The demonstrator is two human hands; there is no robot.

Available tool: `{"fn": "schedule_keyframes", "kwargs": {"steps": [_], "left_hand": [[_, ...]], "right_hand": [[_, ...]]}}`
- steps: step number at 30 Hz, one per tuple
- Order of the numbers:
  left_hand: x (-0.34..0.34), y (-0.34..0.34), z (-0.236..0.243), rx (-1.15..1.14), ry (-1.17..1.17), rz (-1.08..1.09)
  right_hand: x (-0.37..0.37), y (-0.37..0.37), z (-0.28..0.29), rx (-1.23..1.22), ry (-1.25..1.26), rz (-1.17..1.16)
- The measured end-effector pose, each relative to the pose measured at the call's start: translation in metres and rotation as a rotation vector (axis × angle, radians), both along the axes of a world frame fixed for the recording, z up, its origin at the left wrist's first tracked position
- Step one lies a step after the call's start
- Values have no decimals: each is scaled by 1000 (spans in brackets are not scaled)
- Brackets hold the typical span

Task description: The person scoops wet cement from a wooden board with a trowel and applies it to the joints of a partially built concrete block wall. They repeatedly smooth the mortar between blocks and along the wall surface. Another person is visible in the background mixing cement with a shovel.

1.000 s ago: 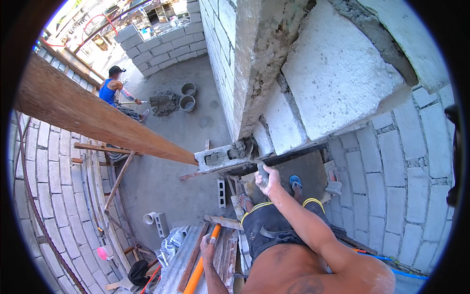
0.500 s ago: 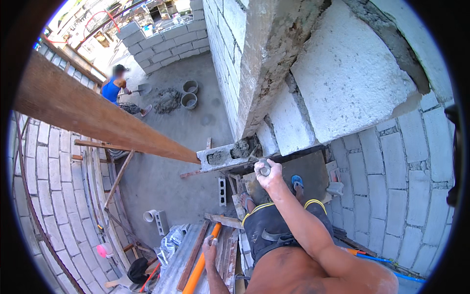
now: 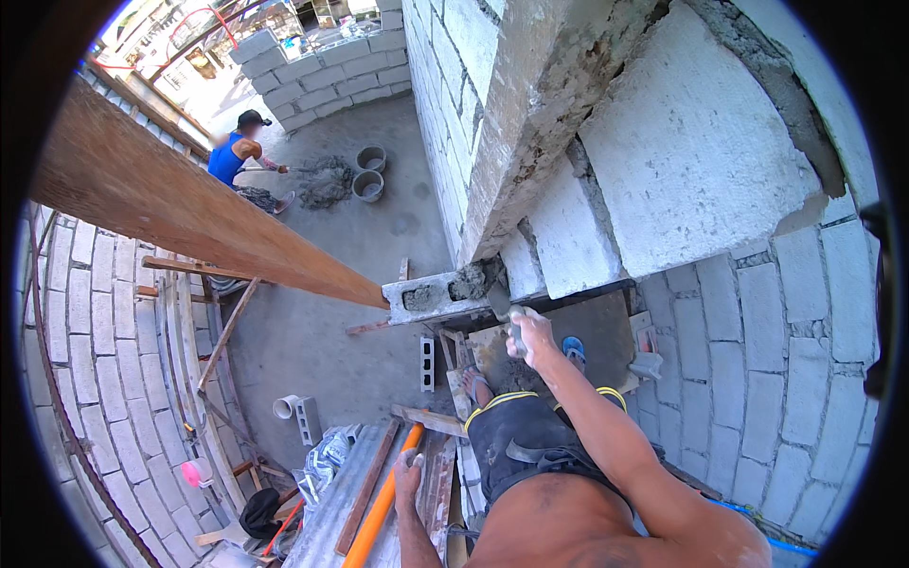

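My right hand [image 3: 532, 337] is closed round the handle of a trowel [image 3: 499, 302]. Its blade points away from me, against the end of a hollow block [image 3: 431, 297] on the wall course. Wet mortar [image 3: 468, 282] sits in and over the block's cells, beside the concrete post [image 3: 516, 133]. My left hand [image 3: 407, 478] hangs lower down with curled fingers, over or beside an orange pipe [image 3: 383, 516]. A small greyish thing shows at its fingertips, too unclear to name.
A co-worker in a blue top [image 3: 227, 159] crouches by a mortar heap [image 3: 324, 182] and two buckets [image 3: 368, 186]. A wooden beam [image 3: 208, 227] slants across the left. Below lie a loose hollow block [image 3: 428, 364] and metal sheets [image 3: 336, 502]. Large blocks [image 3: 691, 142] rise at the right.
My right hand has turned and shifted slightly right and down, so the trowel blade shows more. My left hand stays low. The co-worker has leaned toward the heap, the shovel now in the mortar.
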State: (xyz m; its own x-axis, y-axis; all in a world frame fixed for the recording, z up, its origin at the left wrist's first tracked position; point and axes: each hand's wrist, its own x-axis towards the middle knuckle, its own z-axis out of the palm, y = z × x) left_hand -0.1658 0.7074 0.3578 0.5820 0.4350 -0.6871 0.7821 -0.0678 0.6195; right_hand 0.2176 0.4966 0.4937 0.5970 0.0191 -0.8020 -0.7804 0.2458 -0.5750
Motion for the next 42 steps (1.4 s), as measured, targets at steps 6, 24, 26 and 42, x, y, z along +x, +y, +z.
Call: {"fn": "schedule_keyframes", "kwargs": {"steps": [6, 24, 26, 42], "left_hand": [[3, 3, 9, -1, -104, 146], [-20, 8, 50, -27, 43, 171], [-15, 12, 48, -28, 46, 108], [-23, -7, 41, 14, 26, 63]], "right_hand": [[49, 32, -10, 138, 206, -266], [-44, -53, 31, 223, 111, 235], [-56, -71, 16, 16, -50, 425], [0, -65, 1, 194, 298, 287]]}}
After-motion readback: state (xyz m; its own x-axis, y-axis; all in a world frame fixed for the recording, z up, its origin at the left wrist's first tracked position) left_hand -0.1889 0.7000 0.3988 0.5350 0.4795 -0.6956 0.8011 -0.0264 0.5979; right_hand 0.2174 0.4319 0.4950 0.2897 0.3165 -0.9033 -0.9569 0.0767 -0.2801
